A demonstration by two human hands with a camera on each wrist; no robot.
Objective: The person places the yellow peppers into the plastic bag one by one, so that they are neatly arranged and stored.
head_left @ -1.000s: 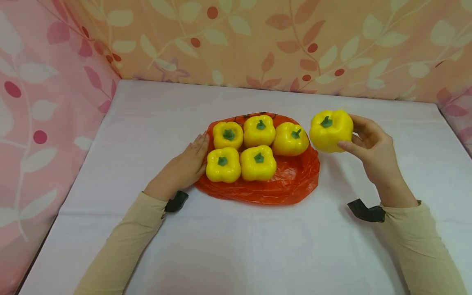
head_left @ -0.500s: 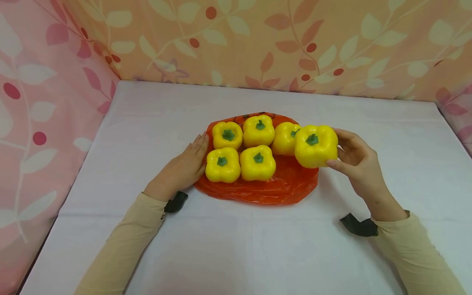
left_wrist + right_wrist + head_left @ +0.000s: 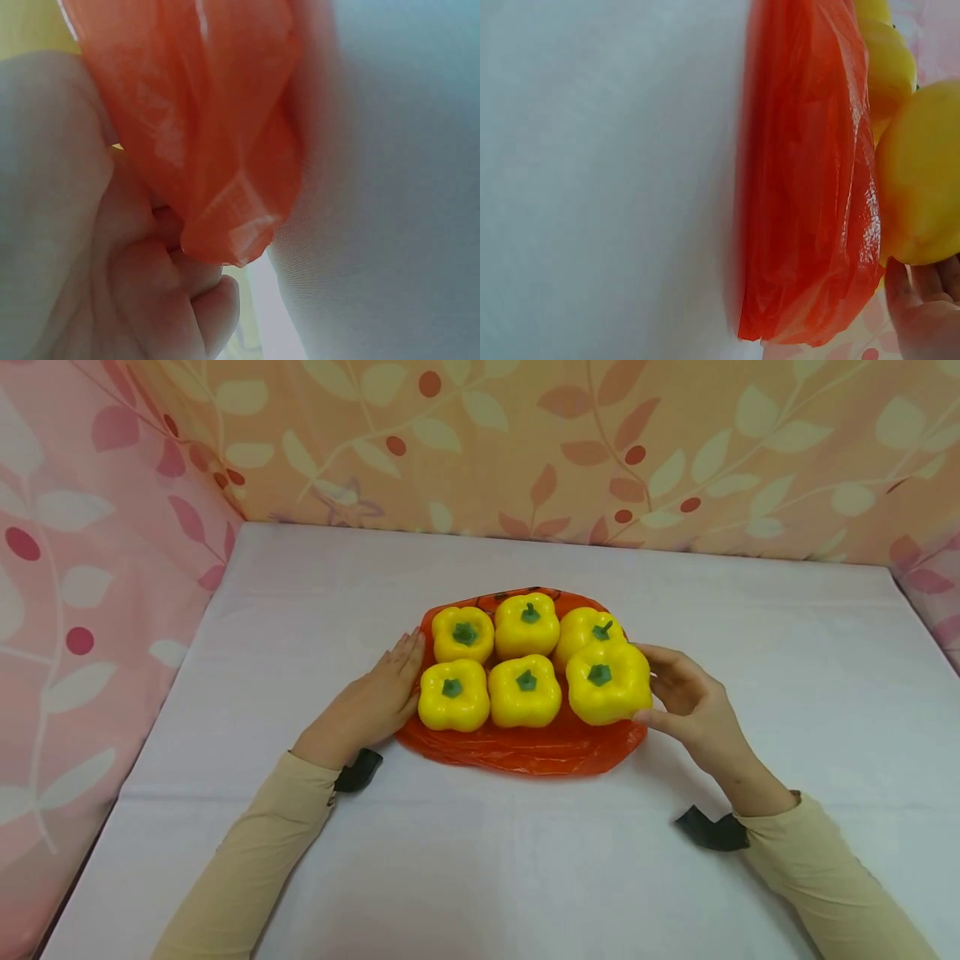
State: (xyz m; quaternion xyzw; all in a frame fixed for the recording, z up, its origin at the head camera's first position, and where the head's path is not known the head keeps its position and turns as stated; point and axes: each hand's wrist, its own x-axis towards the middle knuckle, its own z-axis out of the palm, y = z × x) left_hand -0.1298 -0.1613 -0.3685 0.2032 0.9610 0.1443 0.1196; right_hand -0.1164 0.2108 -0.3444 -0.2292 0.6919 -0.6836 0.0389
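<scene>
My right hand [image 3: 693, 714] holds a yellow bell pepper [image 3: 606, 685] with a green stem by its right side, thumb in front and fingers behind. This pepper is over the front right part of a red plastic bag [image 3: 525, 756] spread in an oval, its rim rolled down. Several other yellow peppers [image 3: 453, 695] stand in the bag, stems up, in two rows. Along the bag's left side lies my left hand [image 3: 375, 697], fingers straight and touching the plastic. In the left wrist view, the fingers [image 3: 154, 300] are against the red plastic. The right wrist view shows fingertips under the pepper [image 3: 922, 176].
A white cloth [image 3: 480, 860] covers the table. Patterned curtains [image 3: 480, 452] hang behind it and at the sides. A black wrist mount [image 3: 712, 829] juts from the right sleeve, another [image 3: 360, 771] from the left.
My right hand has carried its pepper leftward and towards me, from beside the bag to over its front right part. The left hand has stayed in place.
</scene>
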